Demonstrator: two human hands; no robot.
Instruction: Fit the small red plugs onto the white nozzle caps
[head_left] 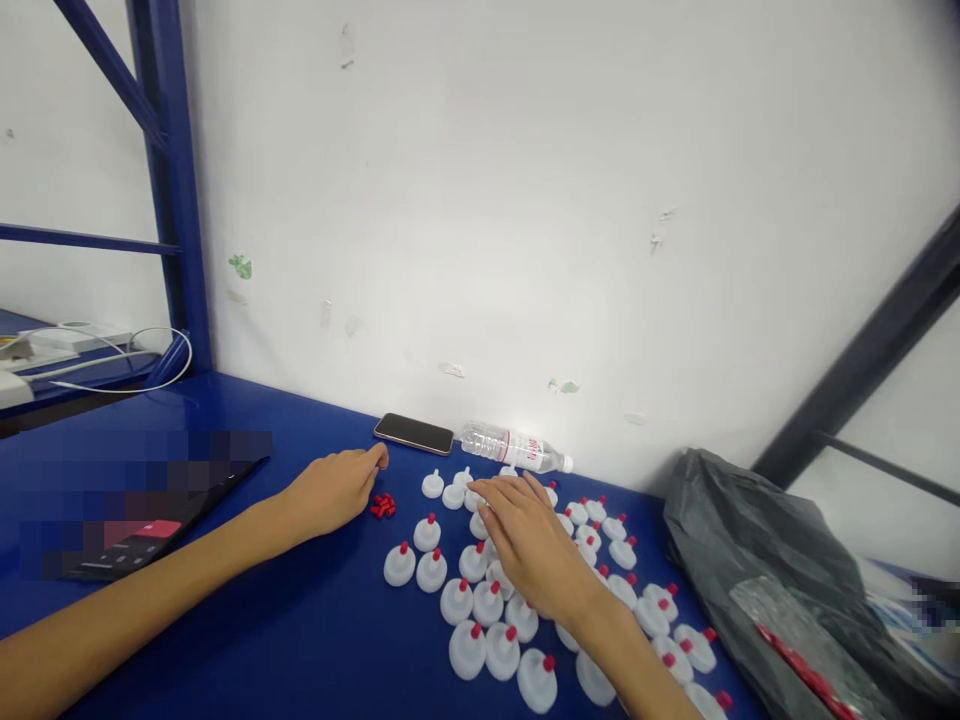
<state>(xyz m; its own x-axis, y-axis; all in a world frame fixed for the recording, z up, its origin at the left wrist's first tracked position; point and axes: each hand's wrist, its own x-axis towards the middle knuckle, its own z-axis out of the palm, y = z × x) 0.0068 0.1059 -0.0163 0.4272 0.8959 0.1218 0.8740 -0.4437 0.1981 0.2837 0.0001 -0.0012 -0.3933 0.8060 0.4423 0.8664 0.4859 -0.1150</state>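
My left hand is beside a small pile of red caps, its fingers curled together; whether anything is between the fingertips is hidden. Stretched over a spread of round white plastic lids with short spouts, my right hand has its fingers extended and thumb apart. Its fingertips are close to a white lid, and I cannot tell if they touch. Several lids, such as a near one, carry a red cap on the spout. At the back, a lid without a cap shows its bare white spout.
A phone and a clear plastic bottle lie along the white wall. At the right stands a dark grey plastic bag. A dark, partly blurred device lies at the left on the blue table.
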